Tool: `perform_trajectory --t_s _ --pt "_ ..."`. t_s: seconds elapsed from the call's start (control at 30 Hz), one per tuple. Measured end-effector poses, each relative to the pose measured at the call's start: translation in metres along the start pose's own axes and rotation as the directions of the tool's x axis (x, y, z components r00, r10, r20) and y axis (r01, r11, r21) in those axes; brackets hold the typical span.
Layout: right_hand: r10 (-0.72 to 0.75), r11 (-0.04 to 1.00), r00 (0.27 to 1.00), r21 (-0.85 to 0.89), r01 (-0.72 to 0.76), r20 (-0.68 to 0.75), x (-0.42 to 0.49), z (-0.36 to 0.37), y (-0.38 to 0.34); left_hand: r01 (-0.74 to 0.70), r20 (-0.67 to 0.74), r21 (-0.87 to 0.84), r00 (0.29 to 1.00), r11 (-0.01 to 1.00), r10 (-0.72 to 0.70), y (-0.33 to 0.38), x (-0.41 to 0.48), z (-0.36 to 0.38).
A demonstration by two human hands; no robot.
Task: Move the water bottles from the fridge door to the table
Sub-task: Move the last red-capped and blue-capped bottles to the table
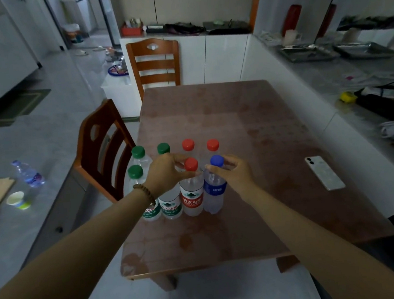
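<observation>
Both arms stretched forward over table [248, 126]. Left hand [167, 173] fingers closed round neck of red-capped bottle [192, 192]; right hand [234, 173] pinching neck of blue-capped bottle [214, 190]; both bottles upright on table, touching

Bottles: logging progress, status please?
Left hand on red-capped bottle, right hand on blue-capped bottle. Both standing on table. Nothing blocking.

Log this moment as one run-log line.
left hand: on red-capped bottle | right hand: on blue-capped bottle | both bottles standing on table
</observation>
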State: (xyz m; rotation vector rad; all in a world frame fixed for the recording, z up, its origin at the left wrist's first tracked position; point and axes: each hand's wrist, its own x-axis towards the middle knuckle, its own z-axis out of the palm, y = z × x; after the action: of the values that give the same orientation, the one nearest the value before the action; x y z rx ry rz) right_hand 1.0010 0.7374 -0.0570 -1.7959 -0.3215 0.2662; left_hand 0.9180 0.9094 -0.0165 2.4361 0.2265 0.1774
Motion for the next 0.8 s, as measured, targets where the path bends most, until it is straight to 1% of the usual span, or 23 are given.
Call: perform_trajectory --t_s 0.17,0.4,0.5,0.57,0.6,0.67,0.8 --pt "0.037 0.999 0.997 0.016 -0.038 0.069 -0.001 -0.005 -0.007 -0.039 0.006 0.107 0.999 0.993 0.039 -0.002 0.000 0.002" --pt "0.043 0.999 0.998 0.006 -0.043 0.053 -0.002 -0.003 -0.006 -0.034 0.070 0.158 0.997 0.987 0.023 -0.003 0.005 -0.001" --pt "0.030 1.000 0.997 0.000 -0.030 0.071 -0.007 -0.007 -0.011 -0.025 0.089 0.094 0.996 0.995 0.017 -0.004 0.005 -0.004" --pt "0.016 0.999 0.997 -0.034 -0.013 0.070 -0.013 -0.014 -0.014 -0.005 0.034 -0.005 0.999 1.000 0.005 0.000 0.005 -0.008" --pt "0.014 0.998 0.998 -0.055 -0.011 0.056 -0.017 -0.019 -0.018 -0.011 -0.014 -0.041 1.000 0.999 0.011 0.005 0.006 -0.011" --pt "0.016 0.996 1.000 -0.088 -0.016 -0.004 -0.028 -0.033 -0.026 -0.056 -0.095 -0.061 0.994 0.997 0.050 0.020 0.009 -0.017" --pt "0.004 0.983 0.989 -0.182 -0.032 -0.149 -0.065 -0.087 -0.050 -0.178 -0.086 -0.073 0.981 0.981 0.172 0.070 0.020 -0.018"
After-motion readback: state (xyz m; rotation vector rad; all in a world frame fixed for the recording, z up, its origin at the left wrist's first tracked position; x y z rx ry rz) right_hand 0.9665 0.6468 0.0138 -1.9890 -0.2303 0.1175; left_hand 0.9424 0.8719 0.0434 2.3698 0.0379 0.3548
